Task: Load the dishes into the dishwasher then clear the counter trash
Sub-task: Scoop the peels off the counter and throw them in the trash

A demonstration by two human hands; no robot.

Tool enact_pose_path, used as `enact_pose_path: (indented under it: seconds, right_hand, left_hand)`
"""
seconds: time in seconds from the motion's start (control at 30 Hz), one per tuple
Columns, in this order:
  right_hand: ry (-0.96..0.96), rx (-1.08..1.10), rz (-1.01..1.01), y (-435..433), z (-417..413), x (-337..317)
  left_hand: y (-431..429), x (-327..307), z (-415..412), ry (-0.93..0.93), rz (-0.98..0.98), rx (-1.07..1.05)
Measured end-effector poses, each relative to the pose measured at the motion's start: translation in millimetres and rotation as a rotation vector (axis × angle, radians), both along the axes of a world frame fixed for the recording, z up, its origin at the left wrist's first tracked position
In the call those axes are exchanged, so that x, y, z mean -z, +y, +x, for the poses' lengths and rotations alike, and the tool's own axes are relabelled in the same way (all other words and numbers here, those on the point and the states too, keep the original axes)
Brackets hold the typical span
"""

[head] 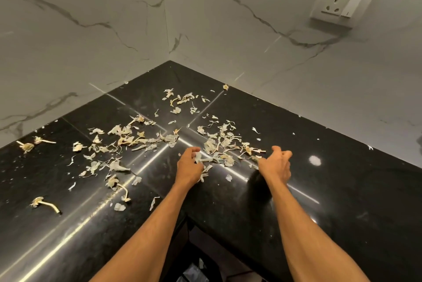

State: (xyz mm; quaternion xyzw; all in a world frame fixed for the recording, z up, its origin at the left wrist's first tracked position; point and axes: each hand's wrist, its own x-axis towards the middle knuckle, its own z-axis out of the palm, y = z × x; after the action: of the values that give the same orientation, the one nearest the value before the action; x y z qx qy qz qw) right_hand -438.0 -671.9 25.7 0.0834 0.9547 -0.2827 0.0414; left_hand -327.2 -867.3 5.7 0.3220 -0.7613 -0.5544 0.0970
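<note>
Head view looks down along two bare forearms reaching over the front edge of a glossy black worktop (342,190). Left grip (189,167) lies knuckles up, its fingers curled round a few pale papery peels (219,144). Right grip (276,165) stands on its edge just beside the same heap, palm turned inward and fingers cupped; whether it holds any scrap cannot be told. More peels and dry stalks (49,204) lie scattered leftward and back toward the corner. Beyond rise veined marble walls (91,53), with a white socket (342,2) on the right one
</note>
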Motion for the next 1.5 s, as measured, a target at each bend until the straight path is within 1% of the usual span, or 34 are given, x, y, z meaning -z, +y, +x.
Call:
enact_pose_path:
  seconds: [0.1,0.17,0.27,0.43,0.47,0.53,0.6,0.67,0.73,0.8,0.87,0.97,1.07,1.13,1.27,1.33,1.5]
  right_hand:
    - [-0.144,0.057,0.048,10.0,-16.2,0.8]
    - [-0.197,0.022,0.061,9.7,-22.9,1.3]
    - [-0.216,-0.129,0.082,-0.4,-21.9,-1.1]
    - [-0.185,-0.373,0.098,-32.7,-4.9,-3.5]
    - [-0.198,-0.414,0.067,-39.6,-2.4,-2.8]
    - [-0.258,-0.489,-0.068,-51.0,0.3,-2.4]
    - [-0.324,-0.545,-0.192,-58.3,0.8,-3.9]
    - [-0.276,-0.510,-0.225,-63.7,-0.2,-1.0]
    - [-0.169,-0.454,-0.177,-68.1,-0.7,1.3]
    - [-0.149,-0.482,-0.089,-71.8,0.1,2.2]
    - [-0.227,-0.583,0.025,-77.2,1.7,1.3]
    - [-0.265,-0.780,0.248,-91.3,12.0,-9.3]
    - [-0.280,-0.881,0.352,-103.3,23.1,-11.6]
    - [-0.252,-0.896,0.331,-107.2,28.1,-6.5]
    - [-0.210,-0.874,0.141,-112.7,29.7,0.3]
    - [-0.182,-0.870,0.084,-114.3,30.2,0.6]
    - [-0.144,-0.797,0.034,-117.4,30.9,1.4]
  left_hand:
    - [-0.3,-3.7,-5.7,0.022,0.038,-0.034]
    - [-3.0,-4.7,-4.7,0.040,0.041,-0.096]
    - [-11.1,-3.8,1.3,0.057,0.050,-0.209]
    - [-19.7,-3.2,10.1,0.121,0.278,-0.386]
    - [-20.8,-3.2,10.9,0.132,0.321,-0.405]
    - [-21.6,-5.1,13.1,0.139,0.372,-0.427]
    - [-22.0,-6.4,15.6,0.138,0.389,-0.436]
    - [-22.2,-8.0,18.5,0.146,0.392,-0.437]
    - [-23.0,-9.3,21.1,0.155,0.392,-0.440]
    - [-24.9,-9.4,24.4,0.163,0.392,-0.451]
    - [-26.9,-10.4,28.5,0.164,0.393,-0.462]
    - [-31.3,-10.1,34.5,0.152,0.396,-0.481]
    - [-35.8,-6.2,40.4,0.126,0.437,-0.487]
    - [-35.7,-3.9,43.8,0.103,0.485,-0.468]
    - [-34.8,-3.1,45.5,0.115,0.541,-0.451]
    - [-35.6,-4.3,45.4,0.126,0.579,-0.459]
    - [-34.5,-4.8,43.9,0.131,0.667,-0.432]
